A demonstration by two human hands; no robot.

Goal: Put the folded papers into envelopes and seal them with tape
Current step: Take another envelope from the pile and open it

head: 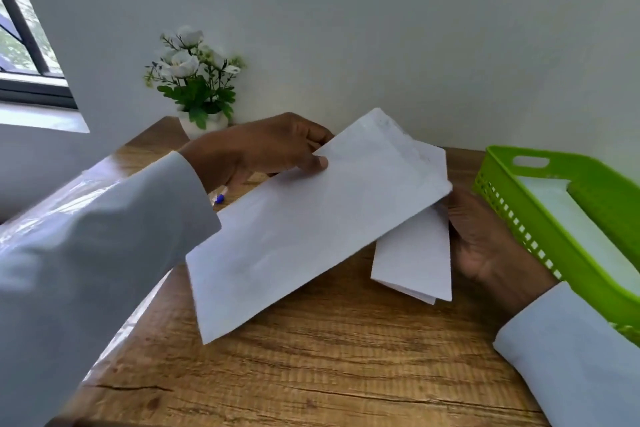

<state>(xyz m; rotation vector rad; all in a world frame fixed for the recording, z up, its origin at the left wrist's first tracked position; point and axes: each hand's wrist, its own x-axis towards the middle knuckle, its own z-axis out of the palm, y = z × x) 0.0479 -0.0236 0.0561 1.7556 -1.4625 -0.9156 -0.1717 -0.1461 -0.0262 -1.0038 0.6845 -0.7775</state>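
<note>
A long white envelope (304, 229) is held tilted above the wooden table (329, 374). My left hand (263, 149) pinches its upper long edge between thumb and fingers. A folded white paper (415, 253) sits partly under the envelope's right end, its top hidden behind the envelope. My right hand (485, 246) holds the folded paper from its right side, with the fingertips hidden behind the papers. No tape is visible.
A green plastic basket (588, 184) holding white sheets stands at the right edge. A white pot of white flowers (197, 87) stands at the back by the wall. A blue-tipped pen (219, 197) lies under my left wrist. Clear plastic wrap (41, 215) lies at the left.
</note>
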